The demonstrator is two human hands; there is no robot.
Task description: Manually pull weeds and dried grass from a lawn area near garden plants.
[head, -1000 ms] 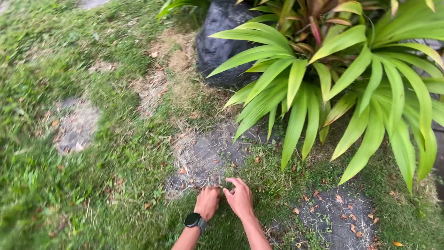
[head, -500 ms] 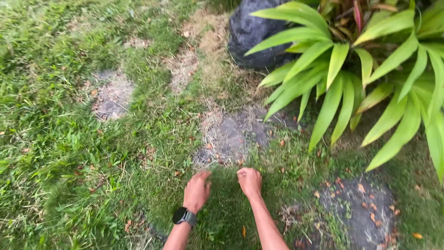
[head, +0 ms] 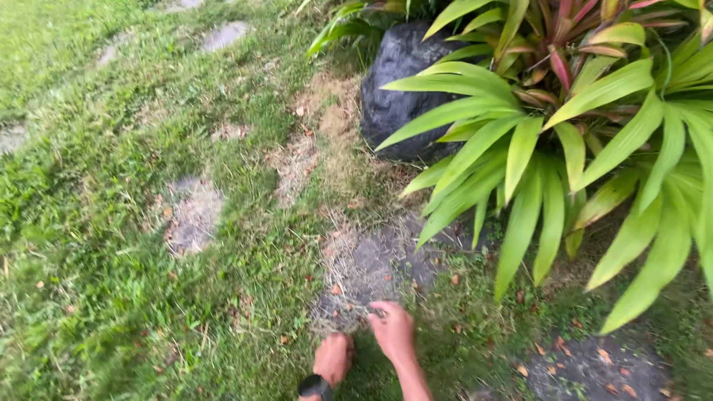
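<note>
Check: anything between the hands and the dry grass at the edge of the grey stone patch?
Nothing visible. The right hand is already at the dry grass on the near edge of the stone patch; the left hand rests on grass just beside it. The broad-leaved plant stands off to the right.

packages: none | labels: none | signs: none | screens: dark smartwatch (head: 315, 386) on left wrist, bottom edge, round

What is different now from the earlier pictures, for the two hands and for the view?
The view tilted up, so both hands sit lower in the picture. The right hand reached forward to the grey stone edge, fingers pinching at dry grass there. The left hand drew back, closed on the grass. Stone, black rock and plant stayed in place.
</note>
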